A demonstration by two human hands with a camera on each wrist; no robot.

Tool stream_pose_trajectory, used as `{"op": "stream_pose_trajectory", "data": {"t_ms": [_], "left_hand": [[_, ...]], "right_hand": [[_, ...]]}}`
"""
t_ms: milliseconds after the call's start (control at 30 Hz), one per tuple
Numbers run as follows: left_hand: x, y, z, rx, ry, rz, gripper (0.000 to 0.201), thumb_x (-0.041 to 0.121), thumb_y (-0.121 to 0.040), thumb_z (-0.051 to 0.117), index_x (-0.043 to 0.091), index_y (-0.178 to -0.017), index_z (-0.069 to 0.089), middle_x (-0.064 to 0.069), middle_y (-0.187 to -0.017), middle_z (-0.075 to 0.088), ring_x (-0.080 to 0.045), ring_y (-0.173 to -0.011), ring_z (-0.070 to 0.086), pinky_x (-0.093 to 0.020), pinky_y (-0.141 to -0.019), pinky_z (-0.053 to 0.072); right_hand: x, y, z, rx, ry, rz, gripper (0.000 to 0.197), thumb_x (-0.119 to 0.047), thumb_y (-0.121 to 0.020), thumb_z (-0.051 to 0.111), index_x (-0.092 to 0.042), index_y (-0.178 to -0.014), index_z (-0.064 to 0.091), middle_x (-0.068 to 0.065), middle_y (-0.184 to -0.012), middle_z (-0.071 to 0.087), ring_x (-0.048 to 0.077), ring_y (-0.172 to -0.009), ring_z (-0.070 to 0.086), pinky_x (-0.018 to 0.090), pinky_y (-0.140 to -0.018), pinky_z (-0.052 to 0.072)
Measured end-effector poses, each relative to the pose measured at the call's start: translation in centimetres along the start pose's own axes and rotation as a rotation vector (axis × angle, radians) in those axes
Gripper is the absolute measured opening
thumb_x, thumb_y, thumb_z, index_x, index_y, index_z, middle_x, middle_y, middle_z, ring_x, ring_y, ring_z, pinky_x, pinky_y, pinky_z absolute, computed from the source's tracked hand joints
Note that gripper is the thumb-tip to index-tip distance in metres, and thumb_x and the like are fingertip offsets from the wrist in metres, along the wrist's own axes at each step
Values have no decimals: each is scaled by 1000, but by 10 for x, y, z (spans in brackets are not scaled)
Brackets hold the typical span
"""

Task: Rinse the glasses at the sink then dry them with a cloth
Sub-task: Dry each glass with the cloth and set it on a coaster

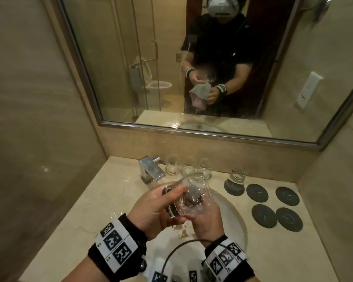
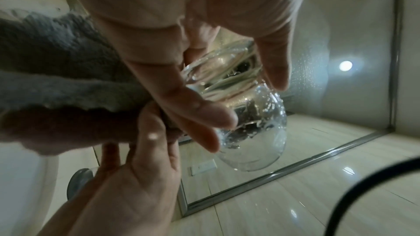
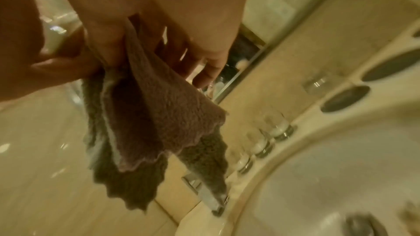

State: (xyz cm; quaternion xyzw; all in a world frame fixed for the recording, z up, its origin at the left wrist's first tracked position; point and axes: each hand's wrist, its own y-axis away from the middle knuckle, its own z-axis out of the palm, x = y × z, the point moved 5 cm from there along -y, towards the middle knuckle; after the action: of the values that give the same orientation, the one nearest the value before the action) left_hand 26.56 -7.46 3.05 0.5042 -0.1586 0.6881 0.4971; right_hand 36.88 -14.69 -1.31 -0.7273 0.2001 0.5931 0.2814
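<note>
Over the sink (image 1: 235, 220), my left hand (image 1: 151, 214) gripped a glass (image 1: 194, 197) tilted mouth-away. My right hand (image 1: 207, 224), mostly hidden, seemingly pinched the cloth (image 3: 159, 128).

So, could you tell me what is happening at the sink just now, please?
A person stands at a bathroom sink with a wet glass held tilted over the basin. The left hand grips its base end, while the right hand holds a grey cloth beneath it. Three glasses stand in a row beside the tap, and another glass sits on one of five dark coasters to the right.
</note>
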Motion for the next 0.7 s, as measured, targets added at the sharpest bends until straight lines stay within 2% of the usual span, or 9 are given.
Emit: {"op": "stream_pose_trajectory", "data": {"t_ms": [33, 100, 200, 267, 300, 367, 467, 600, 700], "left_hand": [[1, 1, 0, 0, -9, -8, 56, 42, -54, 88, 9, -98, 74, -21, -100, 71, -31, -67, 68, -24, -47, 55], [3, 3, -2, 19, -16, -20, 43, 35, -69, 79, 7, -101, 71, -21, -98, 70, -27, -62, 68, -21, -43, 52], [7, 5, -12, 91, -30, -25, 42, 27, -78, 67, 2, -111, 62, -19, -93, 70, -25, -57, 67, -19, -39, 48], [10, 5, -23, 160, -77, -18, 52, 29, -74, 72, 2, -117, 59, -17, -94, 71, -26, -59, 67, -22, -41, 51], [11, 5, -31, 212, -154, 4, 59, 32, -68, 76, 5, -118, 59, -15, -97, 72, -25, -62, 68, -25, -45, 53], [21, 6, -45, 374, -579, 102, 65, 42, -58, 83, 14, -112, 61, -6, -105, 69, -20, -74, 69, -29, -60, 57], [35, 6, -49, 469, -1338, 233, 69, 54, -62, 82, 26, -119, 56, 14, -108, 51, -7, -96, 56, -26, -86, 50], [38, 1, -56, 466, -1441, 270, 76, 52, -66, 81, 24, -129, 51, 17, -109, 44, -4, -97, 51, -26, -90, 48], [40, 0, -55, 469, -1414, 270, 73, 50, -64, 82, 24, -126, 54, 15, -111, 49, -5, -100, 52, -26, -91, 48]], "right_hand": [[4, 1, 0, -18, -108, 64, 27, 4, -80, 70, -10, -103, 66, -6, -72, 72, 1, -59, 65, 11, -53, 49], [11, 4, -3, 32, -284, 189, 14, 1, -82, 68, 6, -95, 65, 2, -66, 70, 9, -55, 64, 17, -52, 51], [28, 3, -7, 122, -583, 345, 11, -4, -86, 62, -2, -91, 72, 21, -92, 71, 33, -85, 65, 42, -82, 52], [34, 6, -6, 101, -826, 451, 26, -5, -93, 50, 1, -113, 65, 29, -116, 64, 42, -108, 60, 52, -101, 42], [38, 8, -7, 111, -913, 498, 33, -9, -95, 46, 2, -123, 59, 29, -122, 60, 43, -113, 57, 54, -103, 40], [49, 14, -15, 168, -1043, 606, 42, -18, -93, 43, 1, -129, 53, 27, -119, 61, 40, -107, 58, 50, -94, 43], [61, 20, -31, 217, -1156, 642, 37, -19, -89, 39, -1, -113, 61, 21, -93, 68, 33, -83, 64, 42, -75, 48], [66, 21, -47, 236, -1164, 623, 42, -5, -81, 33, -9, -83, 74, 17, -77, 71, 28, -63, 70, 37, -54, 57], [63, 19, -51, 148, -1178, 607, 45, 3, -86, 23, -8, -94, 65, 19, -75, 70, 29, -61, 70, 37, -50, 57]]}}
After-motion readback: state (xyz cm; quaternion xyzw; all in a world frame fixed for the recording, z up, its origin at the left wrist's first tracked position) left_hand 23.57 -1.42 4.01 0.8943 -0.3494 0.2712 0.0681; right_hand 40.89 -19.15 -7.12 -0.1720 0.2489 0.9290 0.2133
